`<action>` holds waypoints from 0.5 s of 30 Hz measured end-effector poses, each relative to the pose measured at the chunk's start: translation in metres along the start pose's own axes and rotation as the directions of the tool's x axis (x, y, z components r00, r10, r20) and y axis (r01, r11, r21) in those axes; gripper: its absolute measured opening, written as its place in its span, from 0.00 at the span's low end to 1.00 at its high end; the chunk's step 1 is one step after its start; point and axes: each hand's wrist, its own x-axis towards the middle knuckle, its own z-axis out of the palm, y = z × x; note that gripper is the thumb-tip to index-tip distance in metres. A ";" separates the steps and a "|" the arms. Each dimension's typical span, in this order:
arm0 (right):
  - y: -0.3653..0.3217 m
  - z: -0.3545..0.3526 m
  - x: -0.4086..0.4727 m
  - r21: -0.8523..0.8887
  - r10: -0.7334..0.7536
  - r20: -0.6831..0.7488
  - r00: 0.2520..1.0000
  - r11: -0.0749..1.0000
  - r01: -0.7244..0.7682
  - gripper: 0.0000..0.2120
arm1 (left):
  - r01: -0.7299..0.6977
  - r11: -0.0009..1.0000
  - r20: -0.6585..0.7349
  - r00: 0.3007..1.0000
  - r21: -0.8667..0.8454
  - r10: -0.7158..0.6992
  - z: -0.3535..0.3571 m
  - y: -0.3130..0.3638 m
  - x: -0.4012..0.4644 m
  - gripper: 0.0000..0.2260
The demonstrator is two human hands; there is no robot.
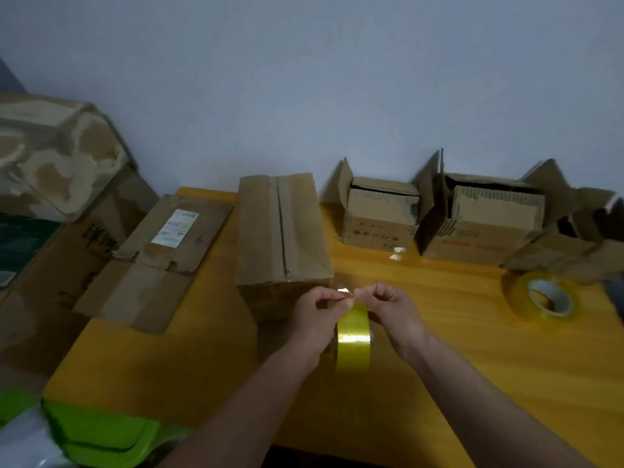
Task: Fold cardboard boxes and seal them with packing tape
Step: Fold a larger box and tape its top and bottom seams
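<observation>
- While both hands pinch the tape's free end, left hand (pixel 317 309) and right hand (pixel 388 305) hold the tape roll (pixel 353 342) above the table's middle.
- Closed box (pixel 282 231) waits just behind, toward the far edge; next, I judge, tape gets drawn across its seam.

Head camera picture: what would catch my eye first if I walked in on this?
Most likely the two hands at the centre: the left hand and right hand pinch the loose end of a shiny yellow tape roll held upright between them, over the yellow table. Just behind stands a closed cardboard box, and a second tape roll lies flat at the right.
</observation>
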 end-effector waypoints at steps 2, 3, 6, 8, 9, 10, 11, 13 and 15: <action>-0.005 -0.008 -0.004 0.096 0.047 -0.051 0.998 0.994 -0.042 0.09 | -0.065 0.997 0.027 0.998 0.032 0.064 0.012 0.007 -0.001 0.05; -0.008 -0.012 -0.006 0.135 0.063 -0.065 0.996 0.989 -0.053 0.09 | -0.097 0.995 0.047 0.994 0.034 0.096 0.017 0.010 -0.002 0.05; -0.015 -0.022 -0.011 0.256 0.075 -0.096 0.993 0.965 -0.048 0.10 | -0.143 0.990 0.125 0.982 -0.007 0.142 0.031 0.020 -0.006 0.07; -0.018 -0.028 -0.012 0.324 0.082 -0.115 0.990 0.945 -0.040 0.10 | -0.150 0.988 0.175 0.972 -0.038 0.155 0.039 0.028 -0.008 0.14; -0.020 -0.031 -0.012 0.344 0.083 -0.128 0.988 0.938 -0.034 0.10 | -0.167 0.985 0.180 0.969 -0.042 0.172 0.043 0.031 -0.008 0.17; -0.020 -0.034 -0.013 0.354 0.078 -0.142 0.987 0.935 -0.023 0.10 | -0.189 0.982 0.177 0.966 -0.026 0.191 0.046 0.033 -0.007 0.19; -0.021 -0.037 -0.013 0.354 0.072 -0.160 0.985 0.935 -0.011 0.11 | -0.211 0.978 0.172 0.963 -0.004 0.208 0.049 0.034 -0.006 0.19; -0.020 -0.041 -0.012 0.358 0.077 -0.189 0.979 0.934 -0.004 0.12 | -0.244 0.969 0.164 0.958 0.026 0.237 0.056 0.037 -0.005 0.19; -0.020 -0.045 -0.013 0.376 0.084 -0.197 0.977 0.927 -0.004 0.12 | -0.258 0.965 0.162 0.955 0.049 0.247 0.062 0.039 -0.004 0.18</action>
